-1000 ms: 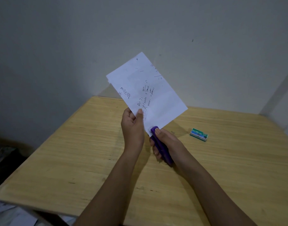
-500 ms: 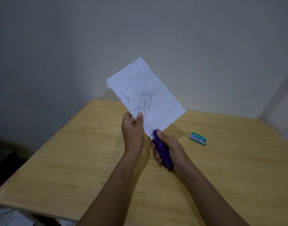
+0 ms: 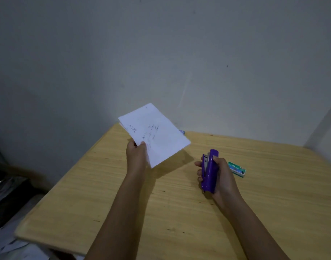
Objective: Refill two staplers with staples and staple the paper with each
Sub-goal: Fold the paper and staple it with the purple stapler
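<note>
Two hands that met at the paper's bottom corner half a second back are now well apart. The left hand (image 3: pixel 136 152) has kept its pinch on the paper (image 3: pixel 157 136), thumb on top at the near edge, and dropped it lower and flatter over the worktop (image 3: pixel 104 194). Meanwhile the right hand (image 3: pixel 221 177) has pulled the purple stapler (image 3: pixel 209 171) off the sheet and out to the right. Paper's white with small handwriting on the upper face, held in the air above the far left part of the worktop, shadow underneath. Stapler stands nearly upright in the right hand, fingers wrapped round it, nose up, a slim gap showing metal near the top. Off the left edge there's dark clutter (image 3: pixel 3 184), too dim to make out. Some tiny blue thing (image 3: pixel 182 131) peeks out behind the paper's far corner, can't tell what. Green staple box (image 3: pixel 236 168) lies flat just right of the right hand.
</note>
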Available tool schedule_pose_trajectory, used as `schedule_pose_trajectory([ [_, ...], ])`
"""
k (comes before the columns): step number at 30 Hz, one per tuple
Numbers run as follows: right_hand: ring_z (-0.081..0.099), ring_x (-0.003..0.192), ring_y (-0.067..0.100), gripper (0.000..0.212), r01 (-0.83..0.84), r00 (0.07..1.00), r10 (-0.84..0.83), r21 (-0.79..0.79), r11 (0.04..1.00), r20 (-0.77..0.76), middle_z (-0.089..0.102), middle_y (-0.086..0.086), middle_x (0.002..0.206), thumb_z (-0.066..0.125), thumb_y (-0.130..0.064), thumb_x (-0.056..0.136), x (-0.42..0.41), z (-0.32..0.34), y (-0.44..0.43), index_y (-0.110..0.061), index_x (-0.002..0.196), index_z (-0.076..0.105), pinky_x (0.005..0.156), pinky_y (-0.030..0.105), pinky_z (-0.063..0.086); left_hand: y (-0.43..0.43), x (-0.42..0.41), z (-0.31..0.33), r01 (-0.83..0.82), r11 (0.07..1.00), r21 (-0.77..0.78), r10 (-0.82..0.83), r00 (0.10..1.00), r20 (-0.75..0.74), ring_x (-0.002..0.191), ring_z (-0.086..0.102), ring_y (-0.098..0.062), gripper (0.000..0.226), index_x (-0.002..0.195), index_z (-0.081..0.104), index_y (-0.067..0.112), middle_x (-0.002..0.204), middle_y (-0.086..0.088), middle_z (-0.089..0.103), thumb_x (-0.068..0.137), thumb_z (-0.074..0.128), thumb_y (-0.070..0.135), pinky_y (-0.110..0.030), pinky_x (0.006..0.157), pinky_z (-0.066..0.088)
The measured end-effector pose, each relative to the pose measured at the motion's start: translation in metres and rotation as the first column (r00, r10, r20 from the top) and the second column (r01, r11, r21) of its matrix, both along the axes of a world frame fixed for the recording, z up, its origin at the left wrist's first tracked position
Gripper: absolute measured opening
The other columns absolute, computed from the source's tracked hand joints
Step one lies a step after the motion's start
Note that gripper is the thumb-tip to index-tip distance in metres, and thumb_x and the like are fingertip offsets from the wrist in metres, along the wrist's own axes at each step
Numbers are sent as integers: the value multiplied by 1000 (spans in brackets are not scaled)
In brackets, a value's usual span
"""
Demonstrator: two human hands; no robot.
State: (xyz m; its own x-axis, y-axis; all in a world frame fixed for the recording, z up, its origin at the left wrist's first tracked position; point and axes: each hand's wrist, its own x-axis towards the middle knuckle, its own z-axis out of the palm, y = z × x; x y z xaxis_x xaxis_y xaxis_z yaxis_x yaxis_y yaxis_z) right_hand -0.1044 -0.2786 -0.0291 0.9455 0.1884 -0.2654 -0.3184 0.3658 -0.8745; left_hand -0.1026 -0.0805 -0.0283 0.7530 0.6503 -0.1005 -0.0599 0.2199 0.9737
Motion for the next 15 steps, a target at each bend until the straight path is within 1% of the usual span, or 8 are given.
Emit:
schedule_pose_trajectory([
  [2,53,62,20,28,6,1000,-6,-54,999,0,59,14,72,42,-22,93,3,6,2,1,99,56,58,30,43,22,0,7,5,993,121,2,999,-54,99,61,-25,27,120,52,7,116,-6,61,94,45,9,-38,83,50],
  [5,61,74,23,20,32,999,-26,-197,980,36,65,15,83,48,-12,91,16,19,10,-2,108,51,68,34,49,57,-1,13,-1,957,292,45,988,-145,96,55,-25,35,129,45,7,120,-10,56,94,48,9,-34,73,45],
  [6,63,77,23,18,29,998,-14,-234,972,64,66,16,86,49,-11,91,22,25,12,-3,107,52,72,35,51,66,-1,13,9,939,343,52,984,-168,94,54,-26,36,130,45,7,121,-12,57,94,48,8,-33,69,43],
  [8,66,81,22,4,14,990,33,-320,947,140,68,14,90,52,-14,91,35,38,22,-10,93,54,77,35,52,84,0,14,33,894,447,75,972,-222,91,52,-25,36,129,46,5,123,-17,56,93,47,7,-32,67,40],
  [10,65,79,22,7,37,975,55,-399,916,217,68,11,89,54,-17,90,48,49,35,-13,86,56,78,37,53,96,1,15,67,832,551,117,949,-292,90,48,-23,36,129,46,3,125,-18,55,93,46,6,-32,69,37],
  [13,61,78,26,28,79,949,97,-526,847,299,64,9,81,60,-21,85,70,58,61,5,96,61,86,48,52,108,5,13,123,760,639,156,919,-362,89,47,-25,32,124,47,-1,122,-21,55,92,45,4,-32,71,37],
  [14,62,77,27,29,77,942,123,-556,828,313,64,8,79,62,-22,83,78,60,73,5,94,63,86,49,54,112,7,12,135,746,652,173,906,-385,89,48,-27,31,121,48,-1,120,-22,55,91,45,4,-33,72,39],
  [15,63,74,26,28,75,936,145,-583,809,322,63,8,77,65,-22,81,85,59,83,4,90,63,81,46,57,114,8,10,146,731,666,195,891,-410,92,51,-30,29,119,48,0,118,-21,56,90,45,4,-34,74,40],
])
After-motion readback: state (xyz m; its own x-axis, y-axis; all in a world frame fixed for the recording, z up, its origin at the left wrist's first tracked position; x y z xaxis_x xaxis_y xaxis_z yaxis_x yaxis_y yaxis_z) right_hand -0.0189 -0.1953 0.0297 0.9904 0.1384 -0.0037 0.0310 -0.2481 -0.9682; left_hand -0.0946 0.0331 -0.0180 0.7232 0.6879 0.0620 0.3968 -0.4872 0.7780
